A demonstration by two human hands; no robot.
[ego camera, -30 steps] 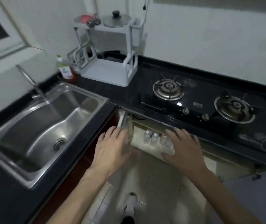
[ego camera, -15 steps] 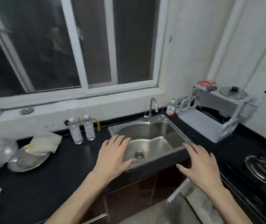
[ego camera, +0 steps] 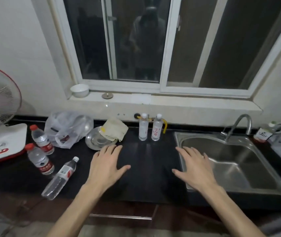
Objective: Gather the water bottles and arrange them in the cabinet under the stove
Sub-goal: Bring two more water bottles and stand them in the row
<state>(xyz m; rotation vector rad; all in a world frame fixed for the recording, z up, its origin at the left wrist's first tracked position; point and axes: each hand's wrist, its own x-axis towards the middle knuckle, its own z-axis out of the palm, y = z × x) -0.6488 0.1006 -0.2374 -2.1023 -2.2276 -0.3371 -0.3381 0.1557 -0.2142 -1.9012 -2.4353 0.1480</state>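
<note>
Both hands empty, fingers spread flat, palms down over black worktop [ego camera: 146, 177]: left hand [ego camera: 106, 166], right hand [ego camera: 195, 168] at sink [ego camera: 235, 165] edge. Two white-cap bottles [ego camera: 150, 127] upright at back wall, w/ tap [ego camera: 239, 124] to their right. Two red-cap bottles [ego camera: 40, 151] upright far left; one white-cap bottle [ego camera: 60, 178] lying beside them.

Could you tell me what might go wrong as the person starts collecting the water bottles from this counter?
The lying bottle rests on its side near the counter's front edge, so a careless reach by the left hand could roll it off. The two white-capped bottles stand close together beside the sink; grabbing one with the right hand might topple the other into the basin.
</note>
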